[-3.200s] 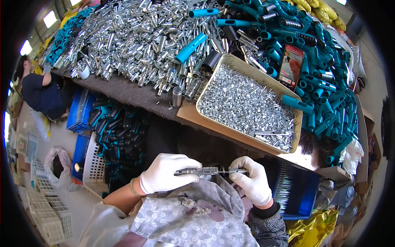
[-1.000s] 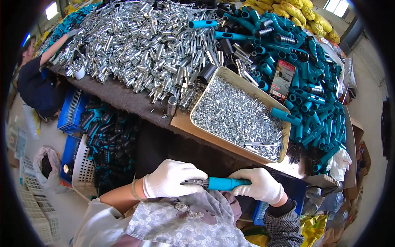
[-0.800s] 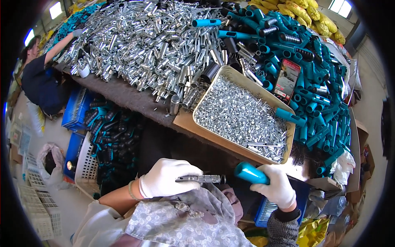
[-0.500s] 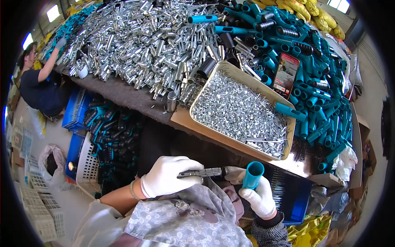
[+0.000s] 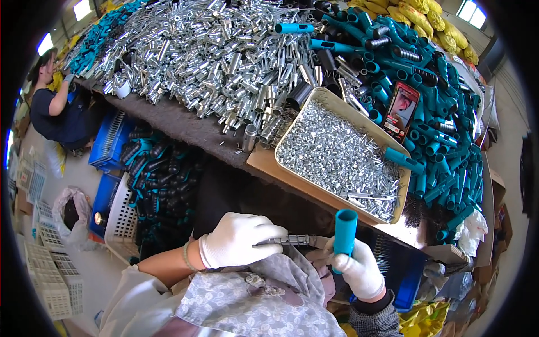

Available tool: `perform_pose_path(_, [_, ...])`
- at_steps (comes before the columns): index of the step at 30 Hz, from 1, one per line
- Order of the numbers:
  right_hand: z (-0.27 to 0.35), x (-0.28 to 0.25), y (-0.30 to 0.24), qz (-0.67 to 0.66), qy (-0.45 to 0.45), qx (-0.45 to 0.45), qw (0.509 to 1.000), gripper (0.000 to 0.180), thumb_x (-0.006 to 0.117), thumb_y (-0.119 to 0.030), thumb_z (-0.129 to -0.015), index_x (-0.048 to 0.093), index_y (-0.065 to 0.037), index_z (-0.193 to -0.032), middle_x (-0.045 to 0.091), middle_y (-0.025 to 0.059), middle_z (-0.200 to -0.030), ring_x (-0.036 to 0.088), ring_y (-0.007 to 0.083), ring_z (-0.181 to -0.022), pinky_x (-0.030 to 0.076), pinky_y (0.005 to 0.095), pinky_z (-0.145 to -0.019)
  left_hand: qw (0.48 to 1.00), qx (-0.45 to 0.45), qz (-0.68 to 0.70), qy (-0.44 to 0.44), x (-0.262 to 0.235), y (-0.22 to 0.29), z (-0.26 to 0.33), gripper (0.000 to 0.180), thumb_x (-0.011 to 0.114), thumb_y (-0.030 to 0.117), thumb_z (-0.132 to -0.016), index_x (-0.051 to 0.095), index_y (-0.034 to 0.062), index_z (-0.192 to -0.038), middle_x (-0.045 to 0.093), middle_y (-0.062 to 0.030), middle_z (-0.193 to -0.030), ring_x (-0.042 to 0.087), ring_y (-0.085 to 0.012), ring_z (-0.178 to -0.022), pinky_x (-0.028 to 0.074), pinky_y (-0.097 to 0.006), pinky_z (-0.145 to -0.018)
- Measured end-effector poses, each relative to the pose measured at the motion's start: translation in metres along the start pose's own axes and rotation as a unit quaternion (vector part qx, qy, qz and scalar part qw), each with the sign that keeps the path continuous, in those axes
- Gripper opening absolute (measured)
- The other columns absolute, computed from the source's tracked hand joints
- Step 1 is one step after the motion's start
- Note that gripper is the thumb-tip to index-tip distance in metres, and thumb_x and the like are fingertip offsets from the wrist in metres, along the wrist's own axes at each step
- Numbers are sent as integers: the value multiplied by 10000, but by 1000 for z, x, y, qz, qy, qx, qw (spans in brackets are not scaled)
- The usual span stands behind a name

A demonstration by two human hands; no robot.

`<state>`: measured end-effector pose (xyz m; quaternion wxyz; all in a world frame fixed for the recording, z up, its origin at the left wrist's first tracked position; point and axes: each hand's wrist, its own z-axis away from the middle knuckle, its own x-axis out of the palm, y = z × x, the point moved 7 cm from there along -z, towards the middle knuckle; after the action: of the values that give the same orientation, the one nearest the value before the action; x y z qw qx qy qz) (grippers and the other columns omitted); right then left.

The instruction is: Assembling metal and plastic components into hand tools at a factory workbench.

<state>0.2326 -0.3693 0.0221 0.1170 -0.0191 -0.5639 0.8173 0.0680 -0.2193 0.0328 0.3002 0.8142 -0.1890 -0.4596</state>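
Left hand (image 5: pixel 238 245), white glove, fingers closed around a thin metal rod (image 5: pixel 283 241) that lies level and points right, low in the frame above the lap. Right hand (image 5: pixel 359 269), also gloved, fingers wrapped on the lower part of a teal tube (image 5: pixel 343 236) held upright, open end up. Rod tip ends just beside the tube, can't tell if they touch. Beyond the hands, a tan tray (image 5: pixel 314 101) full of small silver screws sits on the dark surface (image 5: pixel 185 126). Big heap of silver metal sleeves (image 5: pixel 208 50) behind it, pile of teal handles (image 5: pixel 443 112) to the right, phone (image 5: pixel 402 110) leaning among them. Blue crate (image 5: pixel 112 146) down left, another person (image 5: pixel 59 106) at far left edge
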Motion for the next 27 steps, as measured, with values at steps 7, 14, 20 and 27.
perform_pose_path(7, [-12, 1, 0, -121, -15, 60, 991, 604, 749, -435, -858, 529, 36, -1166, 676, 228, -1074, 693, 305, -1011, 565, 389, -873, 998, 58, -33, 13, -6, -1, 1, 235, 788, 214, -783, 717, 112, -982, 681, -34, -803, 668, -213, -648, 541, -309, -576])
perform_pose_path(14, [-3, -20, -28, 387, 22, -80, 918, 699, 753, -545, -809, 549, -1, -1198, 691, 190, -854, 729, 317, -813, 565, 347, -728, 997, 12, 63, 33, -24, -11, -4, 271, 840, 160, -748, 723, 53, -969, 707, -87, -837, 686, -246, -671, 543, -314, -592])
perform_pose_path(20, [-20, -21, -42, 402, -3, -113, 909, 587, 827, -472, -757, 690, 12, -1060, 714, 165, -850, 724, 279, -761, 564, 321, -724, 998, 36, 45, 0, -24, -11, -4, 281, 844, 180, -746, 723, 51, -965, 698, -87, -819, 681, -247, -657, 537, -320, -580])
perform_pose_path(27, [-26, -26, -32, 288, -60, -56, 954, 525, 823, -400, -788, 706, 27, -1070, 734, 94, -877, 698, 137, -773, 554, 277, -743, 995, 70, 65, -27, -24, -6, -5, 266, 824, 203, -764, 723, 60, -964, 687, -72, -797, 673, -241, -646, 538, -323, -576])
